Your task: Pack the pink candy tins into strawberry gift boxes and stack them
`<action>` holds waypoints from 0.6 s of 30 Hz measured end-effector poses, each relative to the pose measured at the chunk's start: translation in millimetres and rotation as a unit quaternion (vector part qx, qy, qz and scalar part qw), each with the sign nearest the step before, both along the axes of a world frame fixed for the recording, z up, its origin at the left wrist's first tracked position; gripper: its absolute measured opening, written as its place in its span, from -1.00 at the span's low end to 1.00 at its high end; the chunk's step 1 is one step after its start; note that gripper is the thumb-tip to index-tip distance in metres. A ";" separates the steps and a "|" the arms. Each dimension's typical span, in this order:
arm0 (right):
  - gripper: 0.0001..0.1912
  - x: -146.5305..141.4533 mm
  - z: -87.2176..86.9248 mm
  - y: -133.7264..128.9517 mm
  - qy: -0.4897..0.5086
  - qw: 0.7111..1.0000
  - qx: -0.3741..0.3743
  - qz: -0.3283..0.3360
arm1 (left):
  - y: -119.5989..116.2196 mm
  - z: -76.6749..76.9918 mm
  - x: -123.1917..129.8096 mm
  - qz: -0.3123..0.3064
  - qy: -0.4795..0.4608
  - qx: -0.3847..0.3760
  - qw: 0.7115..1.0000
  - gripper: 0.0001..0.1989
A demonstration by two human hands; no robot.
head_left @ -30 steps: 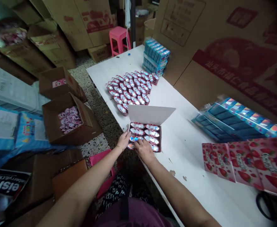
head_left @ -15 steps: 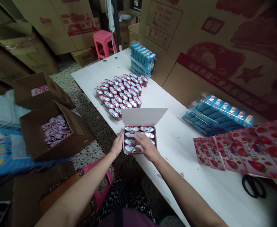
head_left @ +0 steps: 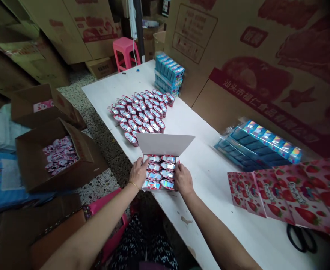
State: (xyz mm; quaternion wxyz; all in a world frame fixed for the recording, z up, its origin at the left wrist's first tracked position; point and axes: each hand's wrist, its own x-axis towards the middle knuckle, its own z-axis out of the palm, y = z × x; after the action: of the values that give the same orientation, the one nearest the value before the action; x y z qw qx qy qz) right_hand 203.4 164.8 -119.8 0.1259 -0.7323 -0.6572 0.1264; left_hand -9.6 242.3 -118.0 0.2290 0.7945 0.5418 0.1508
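A small carton with its white lid raised stands at the table's near edge. Two columns of shiny oval-topped packs fill it. My left hand grips the carton's left wall, thumb over the rim by the packs. On the opposite side, my right hand is closed on the right wall, fingers curled at the edge. Just beyond the lid, many similar oval packs stand upright in close rows on the white table.
Blue boxes are stacked at the back, and a wrapped blue bundle lies at right. Strawberry-printed flat cartons overlap near black scissors. On the left, an open cardboard box holds small packets. A pink stool stands behind the table.
My right hand has moved from over the packs to the carton's right wall. My left hand, flat against the left side before, now has its thumb hooked over the rim.
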 end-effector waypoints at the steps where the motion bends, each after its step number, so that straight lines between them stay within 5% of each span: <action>1: -0.54 4.0 2.4 0.4 0.006 1.000 -0.007 0.011 | 0.6 1.0 -0.7 -0.005 0.013 0.000 1.000 -0.59; 3: -0.58 13.9 6.8 1.0 0.076 0.997 0.004 0.005 | 2.4 3.7 -2.5 0.001 0.005 0.004 1.000 -0.61; 6: -0.57 21.9 14.1 -0.2 0.211 0.972 0.034 -0.101 | 4.0 12.9 0.3 0.035 -0.033 0.038 0.998 -0.56; 9: -0.46 11.6 23.1 -10.1 0.232 0.960 0.018 -0.159 | 0.7 29.6 15.6 0.091 -0.066 0.063 0.992 -0.52; 15: -0.60 -13.3 26.1 -50.1 0.146 0.985 0.047 -0.078 | -21.6 54.7 65.7 0.257 -0.244 -0.022 0.935 -0.29; 18: -0.59 -9.1 19.7 -59.6 0.160 0.983 0.063 -0.067 | -36.5 53.4 88.7 0.273 -0.310 -0.068 0.908 -0.33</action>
State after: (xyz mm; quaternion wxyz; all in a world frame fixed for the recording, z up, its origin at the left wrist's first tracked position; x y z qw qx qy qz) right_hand 194.4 105.2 -100.1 0.2834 -0.7356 -0.5848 0.1912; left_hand 79.0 205.9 -64.6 0.3885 0.5113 0.6482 0.4092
